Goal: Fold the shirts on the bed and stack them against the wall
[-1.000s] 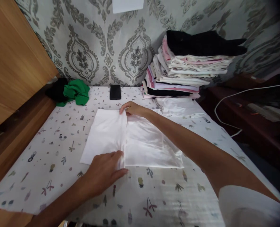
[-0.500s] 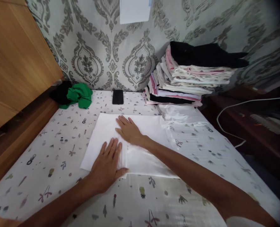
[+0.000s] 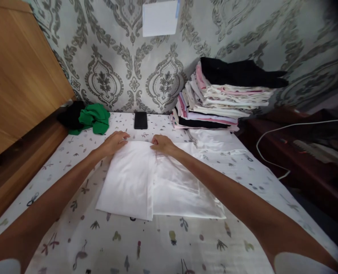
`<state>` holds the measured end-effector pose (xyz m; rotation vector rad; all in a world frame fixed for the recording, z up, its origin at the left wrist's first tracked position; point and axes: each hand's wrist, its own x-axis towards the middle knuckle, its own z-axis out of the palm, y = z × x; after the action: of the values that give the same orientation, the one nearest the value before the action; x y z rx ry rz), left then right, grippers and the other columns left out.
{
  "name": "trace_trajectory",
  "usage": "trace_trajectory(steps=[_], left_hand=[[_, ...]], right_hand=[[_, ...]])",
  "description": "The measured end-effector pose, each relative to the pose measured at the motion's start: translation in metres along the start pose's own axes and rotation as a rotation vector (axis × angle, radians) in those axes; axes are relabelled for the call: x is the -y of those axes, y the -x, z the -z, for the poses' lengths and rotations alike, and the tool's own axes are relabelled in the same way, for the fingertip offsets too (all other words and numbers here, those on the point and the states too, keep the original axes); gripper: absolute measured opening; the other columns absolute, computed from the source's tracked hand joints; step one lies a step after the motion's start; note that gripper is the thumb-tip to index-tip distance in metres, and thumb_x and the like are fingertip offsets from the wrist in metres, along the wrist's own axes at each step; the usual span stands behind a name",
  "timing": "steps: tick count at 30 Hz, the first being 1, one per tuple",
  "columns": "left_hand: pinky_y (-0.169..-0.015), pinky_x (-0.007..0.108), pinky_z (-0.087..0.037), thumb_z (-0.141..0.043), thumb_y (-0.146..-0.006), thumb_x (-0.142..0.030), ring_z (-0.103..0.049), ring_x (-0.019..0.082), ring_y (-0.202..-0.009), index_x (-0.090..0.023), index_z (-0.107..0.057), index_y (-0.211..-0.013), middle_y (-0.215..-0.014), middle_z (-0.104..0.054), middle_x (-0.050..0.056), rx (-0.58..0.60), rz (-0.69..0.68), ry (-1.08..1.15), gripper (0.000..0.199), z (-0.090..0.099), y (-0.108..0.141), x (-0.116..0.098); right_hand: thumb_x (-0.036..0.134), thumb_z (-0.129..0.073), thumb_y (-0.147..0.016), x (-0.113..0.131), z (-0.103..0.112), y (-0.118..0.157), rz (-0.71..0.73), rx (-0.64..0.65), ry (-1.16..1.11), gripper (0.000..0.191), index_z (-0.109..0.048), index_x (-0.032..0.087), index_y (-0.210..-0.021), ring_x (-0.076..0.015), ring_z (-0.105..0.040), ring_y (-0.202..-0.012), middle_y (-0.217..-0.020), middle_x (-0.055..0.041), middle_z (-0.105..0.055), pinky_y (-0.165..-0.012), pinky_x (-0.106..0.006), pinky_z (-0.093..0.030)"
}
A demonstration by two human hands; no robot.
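White folded cloth [image 3: 127, 179], perhaps a garment, lies flat on the patterned bedsheet. Its left part is folded over, with a straight edge down the middle; the right part is thinner and wrinkled. My left hand [image 3: 116, 143] is at the cloth's far left corner, fingers curved and thumb apart with a gap between them. At the far edge, near the middle fold, my right hand [image 3: 162, 144] pinches the cloth between thumb and bent fingers.
A tall stack of folded clothes [image 3: 220, 102], black on top, stands at the back right, with a white folded garment [image 3: 217, 140] before it. A black phone [image 3: 140, 120] and green cloth [image 3: 96, 118] lie at the back. Wooden furniture [image 3: 23, 76] borders the left; a white cable [image 3: 258, 140] hangs right.
Both hands were lying flat on the cloth. They have moved to its far edge, the left hand forward to the corner, and the right hand now pinches the edge.
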<state>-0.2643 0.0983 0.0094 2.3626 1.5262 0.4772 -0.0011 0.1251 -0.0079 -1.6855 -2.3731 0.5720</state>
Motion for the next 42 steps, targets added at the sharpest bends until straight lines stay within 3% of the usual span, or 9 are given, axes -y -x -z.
trace_trajectory(steps=[7, 14, 25, 29, 32, 34, 36, 39, 42], left_hand=[[-0.079, 0.032, -0.043, -0.051, -0.083, -0.034, -0.058, 0.021, -0.088, -0.017, -0.064, -0.098, -0.094, -0.065, 0.007, 0.084, -0.034, 0.037, 0.026, -0.005, -0.009, 0.019], [-0.085, 0.035, -0.04, -0.049, -0.083, -0.039, -0.052, 0.024, -0.093, -0.019, -0.062, -0.085, -0.084, -0.062, 0.006, 0.085, -0.066, -0.002, 0.024, -0.004, -0.011, 0.027], [-0.077, 0.035, -0.045, -0.047, -0.084, -0.049, -0.056, 0.024, -0.086, -0.02, -0.059, -0.077, -0.077, -0.06, 0.005, 0.05, -0.061, 0.055, 0.032, 0.002, -0.015, 0.055], [-0.092, 0.043, -0.047, -0.044, -0.09, -0.042, -0.058, 0.029, -0.104, -0.017, -0.064, -0.107, -0.105, -0.068, 0.012, -0.114, -0.046, -0.068, 0.036, -0.009, 0.001, 0.034], [-0.112, 0.05, -0.033, -0.038, -0.098, -0.041, -0.045, 0.031, -0.135, -0.013, -0.051, -0.138, -0.142, -0.054, 0.018, -0.206, -0.107, -0.188, 0.05, -0.023, 0.024, 0.008], [-0.12, 0.051, -0.022, -0.031, -0.101, -0.043, -0.032, 0.029, -0.147, -0.014, -0.043, -0.147, -0.157, -0.04, 0.017, -0.122, -0.141, -0.237, 0.055, -0.033, 0.036, -0.004], [-0.122, 0.052, -0.017, -0.025, -0.103, -0.045, -0.025, 0.027, -0.151, -0.017, -0.037, -0.152, -0.162, -0.033, 0.014, 0.01, -0.111, -0.26, 0.058, -0.039, 0.042, -0.005], [-0.122, 0.054, -0.015, -0.019, -0.104, -0.047, -0.018, 0.026, -0.154, -0.019, -0.029, -0.157, -0.165, -0.025, 0.01, 0.157, 0.014, -0.256, 0.061, -0.036, 0.037, 0.007], [-0.123, 0.053, -0.012, -0.018, -0.103, -0.048, -0.013, 0.025, -0.155, -0.02, -0.027, -0.158, -0.167, -0.021, 0.008, 0.208, 0.076, -0.24, 0.062, -0.026, 0.028, 0.023]], right_hand=[[0.025, -0.064, -0.08, 0.007, 0.006, 0.011, -0.01, -0.049, 0.068, 0.019, -0.063, 0.021, -0.099, -0.0225, -0.06, -0.092, -0.103, -0.0068, -0.068, -0.07, -0.029, -0.039], [0.023, -0.066, -0.078, 0.011, 0.013, 0.01, -0.022, 0.027, 0.087, 0.004, -0.063, 0.021, -0.078, -0.0221, -0.06, -0.088, -0.093, -0.006, -0.07, -0.064, -0.028, -0.036], [0.016, -0.06, -0.08, 0.018, 0.005, -0.005, -0.04, -0.045, 0.005, 0.01, -0.065, 0.019, -0.088, -0.0179, -0.061, -0.088, -0.092, -0.003, -0.07, -0.066, -0.026, -0.039], [0.021, -0.058, -0.086, 0.025, 0.006, 0.008, -0.037, -0.085, 0.011, 0.026, -0.063, 0.019, -0.112, -0.0232, -0.062, -0.1, -0.109, -0.0078, -0.069, -0.08, -0.032, -0.046], [0.025, -0.049, -0.095, 0.039, -0.005, 0.033, 0.131, -0.2, 0.07, 0.043, -0.051, 0.011, -0.137, -0.0295, -0.052, -0.126, -0.14, -0.0181, -0.055, -0.102, -0.042, -0.042], [0.029, -0.044, -0.1, 0.048, -0.018, 0.053, 0.297, -0.216, 0.118, 0.05, -0.044, 0.006, -0.144, -0.031, -0.037, -0.143, -0.154, -0.0217, -0.04, -0.115, -0.046, -0.033], [0.035, -0.045, -0.101, 0.053, -0.031, 0.069, 0.395, -0.134, 0.151, 0.057, -0.04, 0.004, -0.148, -0.0305, -0.026, -0.15, -0.159, -0.0221, -0.033, -0.121, -0.047, -0.024], [0.04, -0.05, -0.099, 0.059, -0.04, 0.084, 0.392, -0.015, 0.201, 0.06, -0.043, 0.005, -0.147, -0.0312, -0.023, -0.151, -0.159, -0.0212, -0.035, -0.124, -0.051, -0.018], [0.036, -0.049, -0.1, 0.077, -0.04, 0.095, 0.465, -0.02, 0.202, 0.053, -0.047, 0.008, -0.145, -0.0303, -0.021, -0.152, -0.16, -0.0201, -0.033, -0.124, -0.053, -0.013]])
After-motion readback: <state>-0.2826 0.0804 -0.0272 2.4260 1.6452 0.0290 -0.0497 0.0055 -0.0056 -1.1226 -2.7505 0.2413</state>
